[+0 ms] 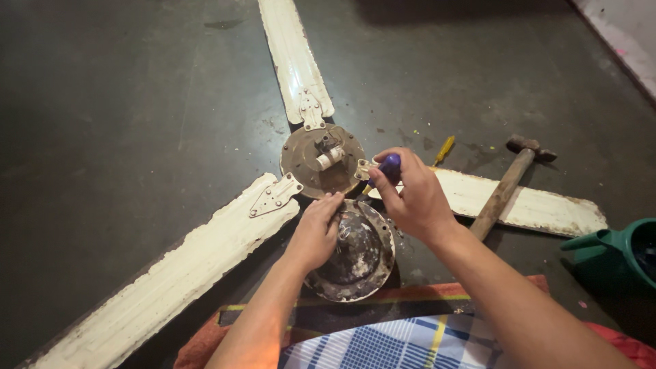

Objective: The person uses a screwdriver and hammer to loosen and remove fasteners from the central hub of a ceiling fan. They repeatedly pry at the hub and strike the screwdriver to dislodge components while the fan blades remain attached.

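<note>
Cloth: checked blue-white cloth [389, 345] w/ red-orange edge, nearest the camera, lower frame.
Cover: round grimy metal dome cover [359, 263], resting on the floor just beyond the cloth, tilted toward the viewer.
L hand: left hand [316, 232] lies palm-down on the cover's upper left rim, fingers curled over the edge; steadying contact, not a full grasp.
R hand: right hand [410, 195] closed round the purple-handled screwdriver [388, 169]; only the handle top and a bit of shaft show.
Tool axis: handle up-right, tip down-left, toward the gap btw. cover and hub; tip itself hidden.
Hub: rusty round ceiling-fan motor hub [321, 160], directly beyond both hands, touching or just beside the cover's far rim; R hand nearer.
Blades: three worn cream metal fan blades [171, 273] radiate from the hub.
Far right: wooden-handled hammer [509, 184] across the right blade; small yellow-handled tool [444, 149]; green plastic can [611, 249].
</note>
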